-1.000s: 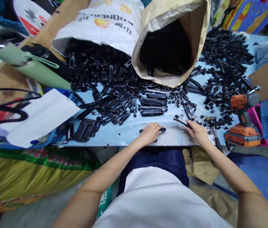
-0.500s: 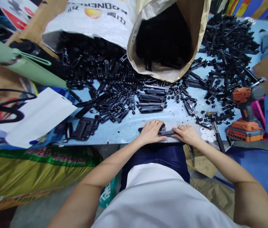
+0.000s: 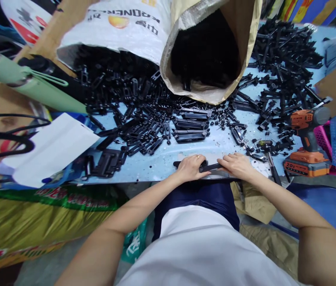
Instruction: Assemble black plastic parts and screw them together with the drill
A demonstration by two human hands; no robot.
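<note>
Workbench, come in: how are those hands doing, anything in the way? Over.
Left hand over a black piece, grip hidden. Right hand on right end of black bar. Bar bridging the hands. Hammer off to the right, apart from both.

hands (image 3: 193, 167) 2; black parts (image 3: 190, 137) uncountable; open sacks (image 3: 135, 29) 2; drill (image 3: 308, 143) 1; hammer (image 3: 275, 174) 1

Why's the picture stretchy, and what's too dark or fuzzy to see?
Head view: the picture's edges look stretched, probably by a wide lens; head view: inside the paper bag, it's nearly black; head view: the yellow-green sack's printing looks smeared; head view: the held black piece shows little detail.
</note>
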